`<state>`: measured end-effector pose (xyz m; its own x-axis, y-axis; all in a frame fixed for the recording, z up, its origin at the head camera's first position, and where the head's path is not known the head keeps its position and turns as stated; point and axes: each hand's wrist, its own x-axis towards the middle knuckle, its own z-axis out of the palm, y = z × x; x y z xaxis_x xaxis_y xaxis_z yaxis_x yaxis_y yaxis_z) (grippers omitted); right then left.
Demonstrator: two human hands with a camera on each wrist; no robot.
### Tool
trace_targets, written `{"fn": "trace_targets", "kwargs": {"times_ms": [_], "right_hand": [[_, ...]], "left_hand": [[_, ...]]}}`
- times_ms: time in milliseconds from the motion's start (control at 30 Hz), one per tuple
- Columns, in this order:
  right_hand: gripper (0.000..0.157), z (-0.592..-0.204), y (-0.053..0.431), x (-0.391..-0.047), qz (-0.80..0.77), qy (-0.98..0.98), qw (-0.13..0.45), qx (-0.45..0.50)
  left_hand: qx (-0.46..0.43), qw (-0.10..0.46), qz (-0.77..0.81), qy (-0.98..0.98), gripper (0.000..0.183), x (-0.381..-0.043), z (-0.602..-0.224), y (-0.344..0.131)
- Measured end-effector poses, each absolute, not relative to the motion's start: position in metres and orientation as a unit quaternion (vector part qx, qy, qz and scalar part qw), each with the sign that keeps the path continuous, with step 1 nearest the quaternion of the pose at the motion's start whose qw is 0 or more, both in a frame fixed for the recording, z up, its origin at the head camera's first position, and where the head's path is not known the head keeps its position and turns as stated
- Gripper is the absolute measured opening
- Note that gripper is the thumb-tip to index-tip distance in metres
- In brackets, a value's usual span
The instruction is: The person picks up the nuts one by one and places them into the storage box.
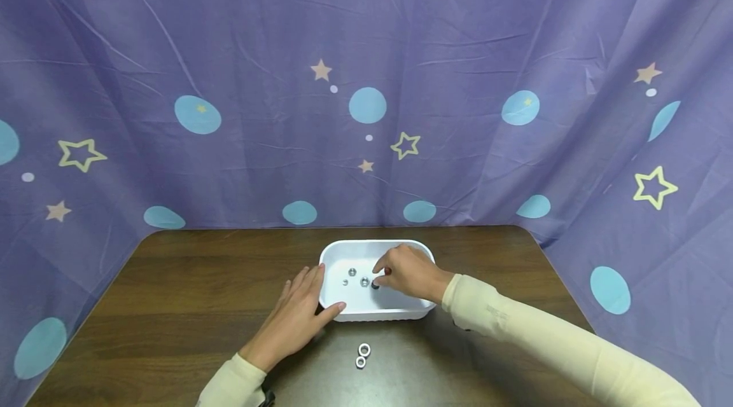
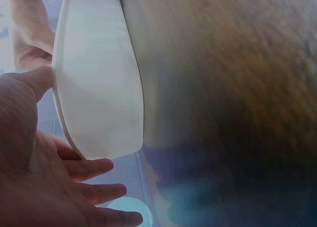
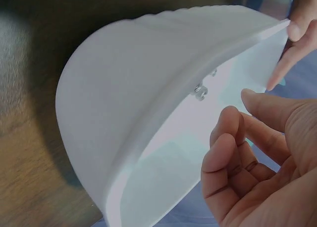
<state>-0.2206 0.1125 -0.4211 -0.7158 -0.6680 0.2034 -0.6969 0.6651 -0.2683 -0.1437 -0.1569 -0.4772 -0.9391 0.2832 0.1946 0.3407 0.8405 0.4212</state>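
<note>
A white rectangular tray stands on the table with several small metal nuts inside. One nut lies toward the back, another nut nearer the middle, and a smaller nut to the left. My right hand hovers over the tray's right half, its thumb and index finger apart just above a dark nut. In the right wrist view, nothing shows between those fingertips. My left hand rests against the tray's left end, straight fingers along its side and the thumb at the near rim.
Two metal nuts lie side by side on the brown wooden table, in front of the tray. Behind the table hangs a purple curtain patterned with stars and blue dots.
</note>
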Motion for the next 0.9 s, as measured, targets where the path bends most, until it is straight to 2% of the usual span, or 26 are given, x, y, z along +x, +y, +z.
{"fn": "trace_targets", "kwargs": {"times_ms": [400,900], "right_hand": [[0.012,-0.402,0.11,-0.19,0.235,-0.9,0.02,0.367],[0.019,-0.401,0.114,-0.161,0.231,-0.896,0.017,0.377]], "left_hand": [[-0.162,0.064,-0.229,-0.958,0.093,-0.144,-0.478,-0.157],[-0.159,0.06,-0.23,-0.958,0.093,-0.144,-0.478,-0.156]]}}
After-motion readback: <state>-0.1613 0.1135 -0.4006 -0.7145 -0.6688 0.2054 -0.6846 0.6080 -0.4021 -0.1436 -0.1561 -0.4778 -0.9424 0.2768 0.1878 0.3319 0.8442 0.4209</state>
